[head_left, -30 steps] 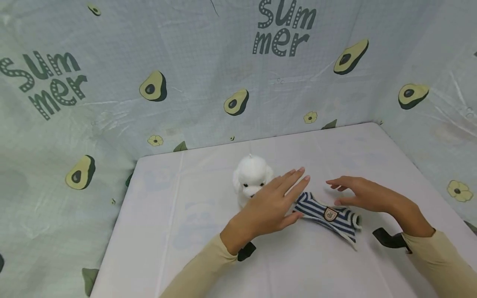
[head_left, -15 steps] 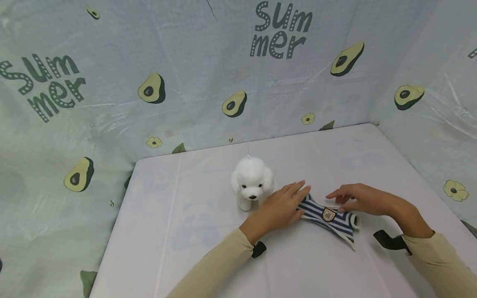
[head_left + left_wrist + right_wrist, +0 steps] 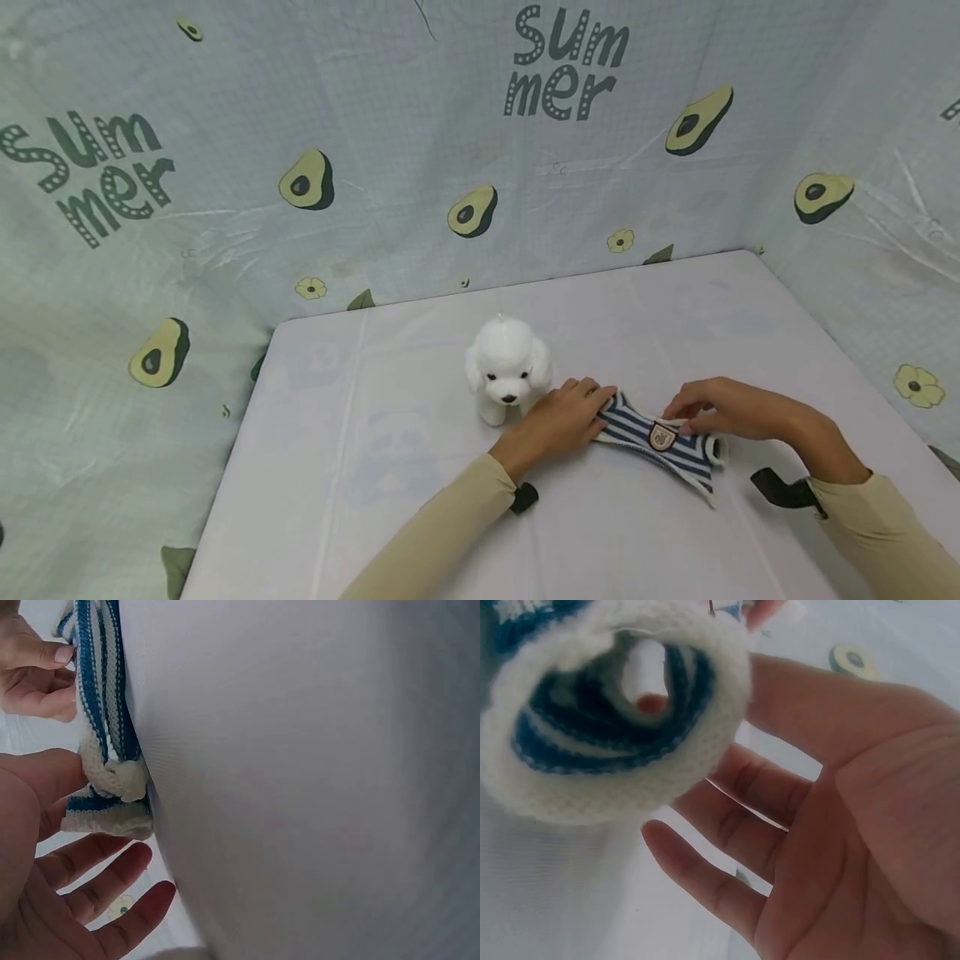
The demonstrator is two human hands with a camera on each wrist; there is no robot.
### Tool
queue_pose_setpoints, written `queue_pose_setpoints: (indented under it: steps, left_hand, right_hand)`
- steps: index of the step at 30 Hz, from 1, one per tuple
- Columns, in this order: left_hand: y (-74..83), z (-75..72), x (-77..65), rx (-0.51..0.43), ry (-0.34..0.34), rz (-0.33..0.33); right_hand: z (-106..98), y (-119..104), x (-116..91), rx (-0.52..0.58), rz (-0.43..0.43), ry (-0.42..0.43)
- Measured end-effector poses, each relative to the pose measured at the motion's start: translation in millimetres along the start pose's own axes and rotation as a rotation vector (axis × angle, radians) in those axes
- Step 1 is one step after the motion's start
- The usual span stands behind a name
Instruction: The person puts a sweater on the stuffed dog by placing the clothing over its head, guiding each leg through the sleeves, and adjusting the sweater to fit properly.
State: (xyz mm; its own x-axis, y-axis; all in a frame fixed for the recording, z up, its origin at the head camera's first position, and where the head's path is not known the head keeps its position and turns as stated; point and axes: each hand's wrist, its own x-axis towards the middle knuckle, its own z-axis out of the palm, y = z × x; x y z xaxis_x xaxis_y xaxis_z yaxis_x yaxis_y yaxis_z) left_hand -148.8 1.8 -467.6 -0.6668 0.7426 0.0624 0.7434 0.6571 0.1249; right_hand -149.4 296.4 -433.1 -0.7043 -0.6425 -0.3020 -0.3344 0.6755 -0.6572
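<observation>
A small striped knitted sweater (image 3: 633,429), blue and white with a badge on it, lies on the white table (image 3: 420,533). My left hand (image 3: 558,421) pinches its left end between thumb and forefinger; in the left wrist view the other fingers of that hand (image 3: 90,896) spread below the knit edge. At the upper edge near the badge, my right hand (image 3: 731,408) pinches the fabric with thumb and fingers. The right wrist view shows a round white-rimmed opening of the sweater (image 3: 592,799) close up, beside the right hand (image 3: 840,795). A white plush dog (image 3: 506,358) stands just behind my left hand.
A pale curtain (image 3: 390,125) printed with avocados and lettering hangs behind the table and on both sides. A black strap piece (image 3: 783,487) shows below the right wrist, and another black piece (image 3: 524,498) at the left wrist.
My left hand has come down and right, off the front of the plush dog, onto the sweater's left end. My right hand has lowered and its fingers have closed on the sweater's upper edge.
</observation>
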Motion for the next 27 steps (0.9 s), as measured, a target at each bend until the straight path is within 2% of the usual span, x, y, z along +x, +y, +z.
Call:
queue_pose_setpoints:
  steps: [7, 12, 19, 27]
  left_hand:
    - [3.8, -3.3, -0.3, -0.044, 0.004, 0.042]
    - [6.5, -3.4, 2.7, -0.057, 0.008, 0.051]
    - [10.2, -8.4, 3.8, -0.219, -0.03, 0.009]
    - [10.1, -21.9, -0.9, -0.252, -0.017, 0.061]
  right_hand:
    - [2.8, 0.7, -0.1, 0.095, -0.044, -0.012]
    - [0.0, -3.4, -2.2, 0.103, -0.085, -0.022]
    - [-6.4, -18.0, -6.1, 0.089, -0.157, 0.016]
    - [-12.8, -32.9, -8.5, 0.079, -0.173, 0.062]
